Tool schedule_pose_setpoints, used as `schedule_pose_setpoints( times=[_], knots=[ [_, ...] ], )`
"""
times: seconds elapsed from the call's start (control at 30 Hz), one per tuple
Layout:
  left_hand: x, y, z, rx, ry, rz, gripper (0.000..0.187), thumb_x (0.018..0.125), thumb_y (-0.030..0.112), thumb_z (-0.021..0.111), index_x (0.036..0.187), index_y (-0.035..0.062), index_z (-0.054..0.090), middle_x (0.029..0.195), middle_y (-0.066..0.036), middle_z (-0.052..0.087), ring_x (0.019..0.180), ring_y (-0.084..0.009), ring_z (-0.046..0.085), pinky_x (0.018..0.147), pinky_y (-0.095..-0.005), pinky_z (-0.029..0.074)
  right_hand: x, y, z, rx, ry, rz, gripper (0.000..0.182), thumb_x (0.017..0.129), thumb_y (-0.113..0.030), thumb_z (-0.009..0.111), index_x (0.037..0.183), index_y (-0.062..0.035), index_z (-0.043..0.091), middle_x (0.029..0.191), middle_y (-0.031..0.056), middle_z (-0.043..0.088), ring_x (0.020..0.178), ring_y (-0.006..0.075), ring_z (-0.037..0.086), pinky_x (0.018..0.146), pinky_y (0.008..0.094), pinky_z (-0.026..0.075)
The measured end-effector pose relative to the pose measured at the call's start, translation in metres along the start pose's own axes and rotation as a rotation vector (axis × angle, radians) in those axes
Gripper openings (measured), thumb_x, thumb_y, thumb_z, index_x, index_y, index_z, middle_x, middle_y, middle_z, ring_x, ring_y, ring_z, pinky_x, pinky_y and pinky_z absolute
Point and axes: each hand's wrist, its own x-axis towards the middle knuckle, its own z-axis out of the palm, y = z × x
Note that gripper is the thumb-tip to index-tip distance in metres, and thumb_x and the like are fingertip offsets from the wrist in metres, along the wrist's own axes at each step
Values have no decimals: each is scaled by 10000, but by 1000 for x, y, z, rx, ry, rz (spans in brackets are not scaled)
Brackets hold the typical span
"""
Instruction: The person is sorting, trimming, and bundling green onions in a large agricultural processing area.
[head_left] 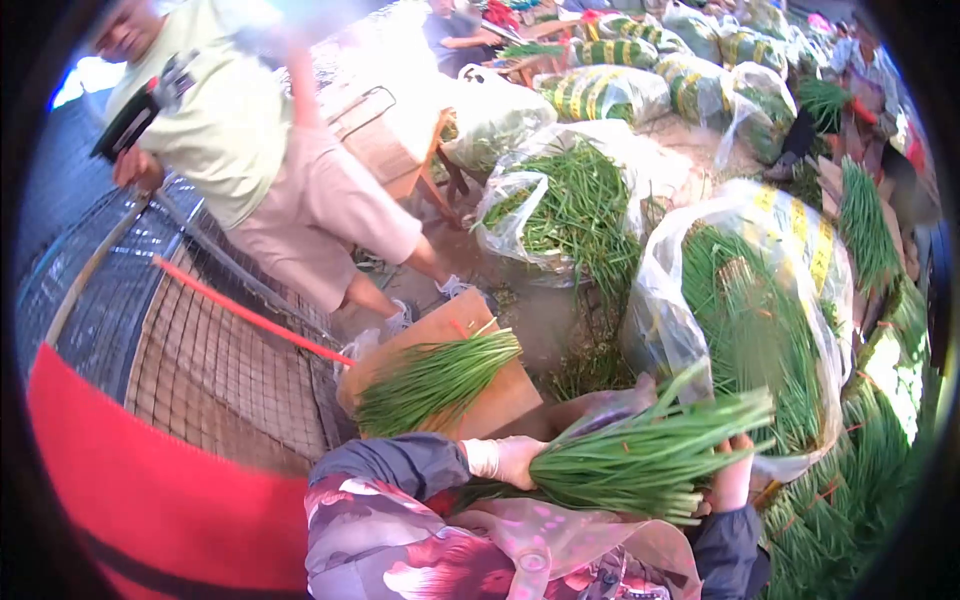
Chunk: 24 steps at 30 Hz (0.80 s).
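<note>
A thick bunch of long green stalks [640, 455] lies across my lap, between my two hands. My left hand [518, 461] wraps round its left part, fingers mostly hidden by the stalks. At the cut-end side on the right, my right hand [735, 472] holds the bunch from behind, its fingers closed on it. Another loose pile of green stalks [440, 380] rests on a tilted brown board [505, 405] in front of me, touched by neither hand.
An open plastic bag of stalks [750, 320] stands at the right, another bag [575, 200] farther ahead. Tied bunches [850, 490] lie at the lower right. A person [230, 130] stands at the left near a red bar [250, 312]. Several filled bags and other people are behind.
</note>
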Motion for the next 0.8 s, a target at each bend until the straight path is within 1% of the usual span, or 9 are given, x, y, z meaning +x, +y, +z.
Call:
schedule_pose_setpoints(
  times=[0.13,0.27,0.37,0.47,0.53,0.6,0.67,0.73,0.8],
  knots=[
    [-14,17,1,142,-11,-10,621,762,239,699,1321,122,455,1129,-164,638,1077,-315,607,916,-397,468,-42,2,2,89,59,72,311,899,-173,600,1155,1,577,1056,76,645,911,177,619,787,316,514],
    [-13,19,-2,108,-7,2,685,680,137,697,1319,121,451,1105,-184,635,1077,-345,596,907,-409,462,-61,-26,-45,353,326,19,187,904,-222,595,982,-57,633,845,23,615,801,136,588,697,296,492],
    [-5,17,-6,68,31,46,707,667,144,706,1325,121,447,1103,-184,635,1072,-343,598,899,-407,463,-84,-80,-98,532,187,290,158,907,-210,589,978,-77,636,769,5,601,721,112,566,670,279,483],
    [6,15,-12,87,18,78,717,677,161,713,1339,134,438,1101,-188,637,1056,-341,604,881,-411,470,-97,-96,-85,-127,194,-166,237,870,-110,557,1074,-14,633,770,19,620,640,110,561,684,275,490],
    [7,49,-34,302,-153,32,791,743,287,696,1436,211,323,1141,-184,628,1037,-362,609,887,-441,473,-82,-74,-99,-770,-119,67,507,823,-34,572,1318,29,486,883,91,680,791,172,640,748,294,516],
    [9,74,-48,392,-168,5,733,755,300,671,1411,214,356,1077,-203,639,978,-391,615,841,-465,479,-78,-81,-71,-1509,-106,-184,674,743,-7,668,1371,19,425,1083,159,649,1010,225,625,785,320,527],
    [15,89,-54,540,-181,89,672,764,270,643,1384,197,395,1007,-205,653,938,-396,623,806,-472,484,-75,-108,-18,-861,18,-150,805,613,-221,809,1299,20,462,1091,176,612,1090,302,563,1013,400,398],
    [20,100,-54,616,-168,164,574,781,197,596,1340,190,466,964,-191,667,907,-387,635,776,-491,487,-59,-132,26,-960,-258,-587,1060,454,-193,894,1365,16,395,1270,217,526,1235,373,463,1044,441,364],
    [27,102,-52,721,-153,185,495,775,177,587,1267,154,533,904,-179,674,860,-383,647,736,-479,504,-46,-138,76,-980,-471,-633,1072,454,-244,905,1358,24,396,1329,222,476,1256,416,435,1061,470,336]
  ],
)
